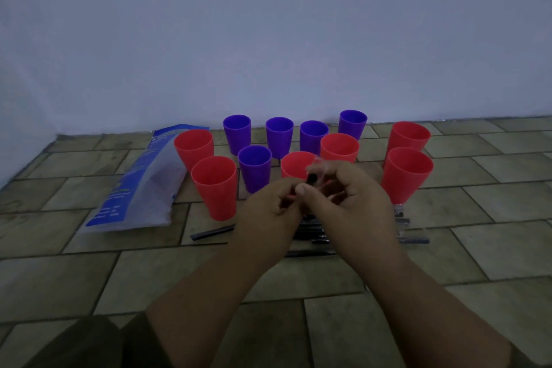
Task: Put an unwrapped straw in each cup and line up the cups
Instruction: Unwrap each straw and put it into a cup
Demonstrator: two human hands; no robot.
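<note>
Several red cups (214, 185) and several purple cups (254, 167) stand loosely grouped on the tiled floor; none shows a straw inside. My left hand (270, 207) and my right hand (349, 203) meet in front of the middle red cup (294, 164). Both pinch a black straw (311, 179) whose end sticks up between the thumbs, with thin clear wrapper at its tip. A pile of wrapped black straws (310, 231) lies on the floor under my hands, partly hidden.
A blue and clear plastic bag (140, 188) lies at the left beside the red cups. One loose black straw (212, 232) lies on the tiles left of my hands. A pale wall rises right behind the cups. Tiled floor (74, 272) stretches toward me.
</note>
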